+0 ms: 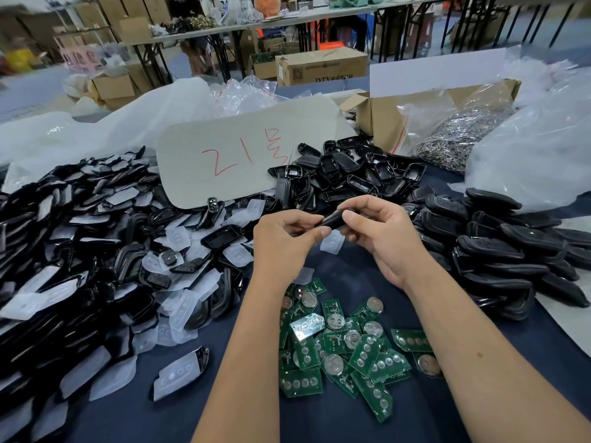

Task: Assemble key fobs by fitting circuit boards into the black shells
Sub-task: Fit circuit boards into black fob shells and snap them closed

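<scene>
Between both hands, just above the table's centre, a black shell is pinched: left hand clamped on its near end, right hand on its far end. It is judged light, rigid and glossy-slick, best held by the edges. Green circuit boards lie at six o'clock, finished fobs at three.

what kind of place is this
Most likely a small factory or assembly workshop. The table holds bulk piles of black shells and loose green circuit boards, both hands grip one shell, and stacked cartons stand behind.
</scene>
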Tool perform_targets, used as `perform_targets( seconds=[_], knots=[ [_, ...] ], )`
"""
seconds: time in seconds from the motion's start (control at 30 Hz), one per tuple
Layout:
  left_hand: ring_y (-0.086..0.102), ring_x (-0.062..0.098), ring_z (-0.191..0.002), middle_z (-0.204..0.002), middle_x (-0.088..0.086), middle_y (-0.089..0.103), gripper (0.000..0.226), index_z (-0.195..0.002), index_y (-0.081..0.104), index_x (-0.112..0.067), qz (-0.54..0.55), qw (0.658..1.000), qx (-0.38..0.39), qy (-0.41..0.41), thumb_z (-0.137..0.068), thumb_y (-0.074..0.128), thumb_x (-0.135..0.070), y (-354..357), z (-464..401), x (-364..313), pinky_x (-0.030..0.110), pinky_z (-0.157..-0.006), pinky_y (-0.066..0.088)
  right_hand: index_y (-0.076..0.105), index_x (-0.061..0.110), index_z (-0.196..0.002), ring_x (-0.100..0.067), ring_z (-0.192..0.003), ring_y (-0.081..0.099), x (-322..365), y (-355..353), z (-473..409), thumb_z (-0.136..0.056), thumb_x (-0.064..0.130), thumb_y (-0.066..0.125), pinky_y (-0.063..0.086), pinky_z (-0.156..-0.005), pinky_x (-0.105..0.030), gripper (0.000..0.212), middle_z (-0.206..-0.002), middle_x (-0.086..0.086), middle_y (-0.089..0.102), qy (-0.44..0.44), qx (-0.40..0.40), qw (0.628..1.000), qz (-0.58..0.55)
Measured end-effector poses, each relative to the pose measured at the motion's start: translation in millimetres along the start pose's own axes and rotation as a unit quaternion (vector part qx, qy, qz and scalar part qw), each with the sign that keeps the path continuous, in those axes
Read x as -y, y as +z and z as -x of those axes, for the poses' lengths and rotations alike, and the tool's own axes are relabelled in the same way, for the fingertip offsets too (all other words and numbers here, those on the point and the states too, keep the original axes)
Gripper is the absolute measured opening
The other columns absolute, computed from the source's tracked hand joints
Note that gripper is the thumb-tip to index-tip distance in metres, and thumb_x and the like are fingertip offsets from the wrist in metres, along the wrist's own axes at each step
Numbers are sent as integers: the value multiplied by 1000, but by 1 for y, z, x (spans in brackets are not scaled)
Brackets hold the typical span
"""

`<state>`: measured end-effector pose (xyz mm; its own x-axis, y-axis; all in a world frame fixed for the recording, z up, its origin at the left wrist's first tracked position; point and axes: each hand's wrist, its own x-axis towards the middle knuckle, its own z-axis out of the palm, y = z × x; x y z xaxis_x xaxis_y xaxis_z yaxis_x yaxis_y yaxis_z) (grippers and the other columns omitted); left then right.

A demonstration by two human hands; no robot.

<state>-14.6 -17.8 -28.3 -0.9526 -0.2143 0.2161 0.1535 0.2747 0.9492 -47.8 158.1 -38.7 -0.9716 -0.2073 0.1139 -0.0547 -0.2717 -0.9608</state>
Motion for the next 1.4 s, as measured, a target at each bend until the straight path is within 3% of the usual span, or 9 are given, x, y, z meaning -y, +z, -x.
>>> perform_targets(
  seconds=[0.3, 0.5, 0.6, 0.77, 0.83, 0.97, 1.07, 1.27, 1.4],
  knots=[
    [64, 5, -64, -66, -8, 71, 22, -78, 78, -22, -1, 999, 36, -14, -76, 90, -3, -6, -1, 2, 18, -66, 54, 78, 13, -97, -19, -74, 60, 1, 0, 3, -95, 1, 71, 52, -68, -25, 14, -83, -12, 68, -32, 6, 998, 57],
    [71, 10, -70, -75, -4, 76, 22, -78, 77, -21, -57, 997, 48, 15, -73, 92, -6, -10, 1, 1, 27, -72, 59, 79, 15, -95, -13, -66, 60, 3, 6, 7, -93, 0, 73, 53, -66, -27, 17, -69, 5, 68, -77, -3, 985, 156],
    [73, 12, -78, -79, -5, 76, 28, -88, 76, -21, -75, 995, 46, 46, -70, 93, -8, -7, 2, -3, 31, -78, 61, 80, 12, -95, -23, -75, 66, 5, 10, 8, -90, -2, 75, 57, -76, -37, 16, -84, 2, 75, -100, 13, 977, 187],
    [68, 6, -65, -73, -7, 72, 38, -87, 69, -26, -97, 993, 44, 47, -67, 95, -7, -4, 2, -6, 23, -69, 58, 81, 15, -96, -10, -74, 69, 5, 10, 10, -84, 1, 82, 51, -70, -19, 18, -89, 6, 76, -121, 19, 966, 228],
    [65, 4, -63, -73, -9, 71, 39, -86, 71, -29, -91, 994, 37, 42, -66, 96, -7, -3, 0, -7, 20, -67, 57, 80, 16, -100, -12, -75, 69, 4, 10, 9, -85, 2, 82, 53, -70, -20, 21, -90, 2, 77, -124, 18, 969, 214],
    [71, 9, -68, -68, -11, 65, 40, -90, 74, -31, -1, 1000, 16, -2, -69, 94, -3, -1, -1, -8, 27, -73, 62, 72, 14, -119, -19, -75, 64, 4, 10, 5, -95, 7, 73, 55, -69, -28, 25, -93, -5, 73, -78, -10, 991, 111],
    [71, 17, -73, -72, -3, 67, 30, -82, 74, -23, 94, 995, 15, -41, -73, 91, 0, -2, 1, -8, 37, -73, 64, 77, 18, -103, -7, -67, 62, 1, 10, 4, -101, 14, 67, 50, -62, -19, 11, -74, 7, 70, -58, -8, 989, 132],
    [76, 25, -80, -89, 19, 72, 24, -82, 64, -6, 258, 960, 58, -93, -78, 79, 12, 0, 4, -10, 31, -70, 64, 82, 21, -87, -10, -57, 47, 1, 10, 5, -95, 25, 74, 41, -52, -20, 12, -59, 2, 55, -48, 8, 992, 117],
    [77, 28, -84, -89, 19, 72, 27, -85, 59, -1, 317, 937, 91, -113, -70, 80, 6, 0, 4, -10, 30, -71, 64, 81, 18, -81, -12, -52, 34, 1, 7, 4, -92, 24, 76, 30, -48, -21, 14, -57, 5, 49, -27, 20, 997, 66]
  ],
)
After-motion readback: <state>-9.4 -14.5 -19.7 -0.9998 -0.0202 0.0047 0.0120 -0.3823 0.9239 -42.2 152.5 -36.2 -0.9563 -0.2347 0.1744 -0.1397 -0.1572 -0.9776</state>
